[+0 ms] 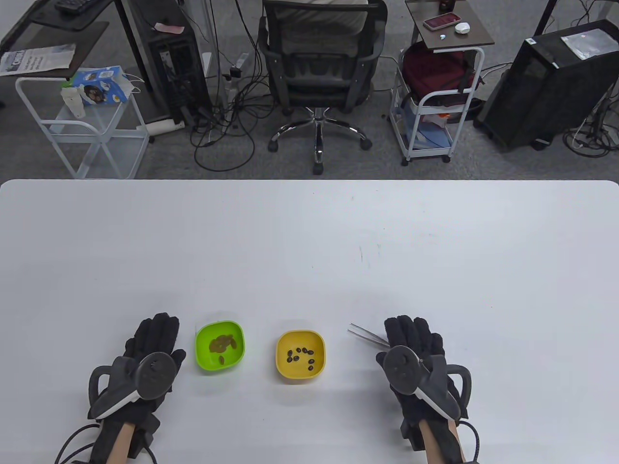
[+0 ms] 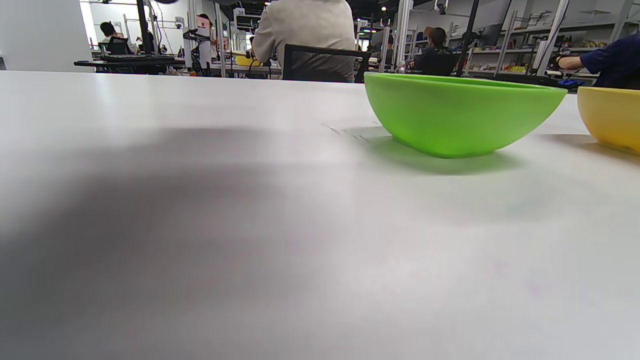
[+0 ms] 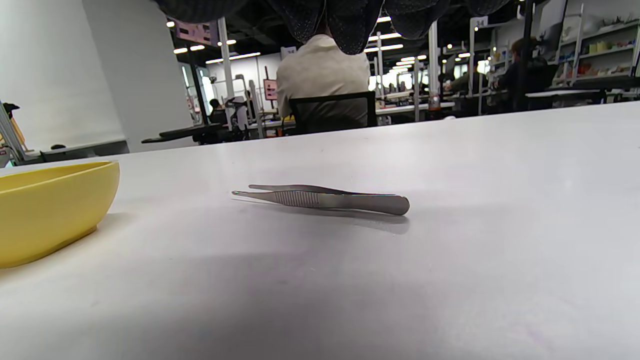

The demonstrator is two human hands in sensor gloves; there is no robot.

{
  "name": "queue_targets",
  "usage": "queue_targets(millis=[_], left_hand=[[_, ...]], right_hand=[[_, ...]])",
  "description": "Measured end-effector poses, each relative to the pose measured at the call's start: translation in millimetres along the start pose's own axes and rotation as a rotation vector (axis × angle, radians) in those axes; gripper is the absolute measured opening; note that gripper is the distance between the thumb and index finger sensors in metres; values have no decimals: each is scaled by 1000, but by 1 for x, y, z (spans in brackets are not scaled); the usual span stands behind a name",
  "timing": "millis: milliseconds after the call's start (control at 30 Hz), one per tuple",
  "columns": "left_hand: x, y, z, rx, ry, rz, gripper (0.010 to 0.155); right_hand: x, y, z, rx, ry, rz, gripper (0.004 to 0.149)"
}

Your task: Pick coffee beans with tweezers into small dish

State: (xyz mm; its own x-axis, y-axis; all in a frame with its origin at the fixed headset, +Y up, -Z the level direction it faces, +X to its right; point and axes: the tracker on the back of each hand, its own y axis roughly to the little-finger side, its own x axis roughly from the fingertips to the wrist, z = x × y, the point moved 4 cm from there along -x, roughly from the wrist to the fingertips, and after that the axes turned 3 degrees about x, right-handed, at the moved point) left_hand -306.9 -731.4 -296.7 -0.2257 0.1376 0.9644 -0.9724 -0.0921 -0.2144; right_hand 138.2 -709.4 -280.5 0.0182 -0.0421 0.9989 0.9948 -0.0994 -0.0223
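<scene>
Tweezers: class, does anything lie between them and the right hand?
Nothing visible does. The tweezers lie flat on the bare table, with the right hand above their handle end and the yellow dish off to the side.

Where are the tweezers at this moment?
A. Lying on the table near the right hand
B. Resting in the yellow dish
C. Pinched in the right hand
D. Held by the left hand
A: the tweezers lie flat on the table, with the right hand's fingers above them, not touching.

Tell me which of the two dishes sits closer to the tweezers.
The yellow dish, holding scattered dark beans. It sits between the green dish and the tweezers, which lie on the table under the right hand.
</scene>
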Motion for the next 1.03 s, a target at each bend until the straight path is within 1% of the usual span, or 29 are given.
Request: queue_targets(millis=[267,667,867,1033], left_hand=[[0,-1,0,-10,0,3,70],[0,0,-1,-2,-9,0,70],[0,-1,0,8,10,11,71],[0,0,-1,11,4,12,71]], right_hand=[[-3,9,-5,-28,-29,-39,71],[-5,7,-7,-29,-42,-31,69],[-5,5,-9,-21,-49,-23,69],[-5,5,-9,-17,-53,-23,69]])
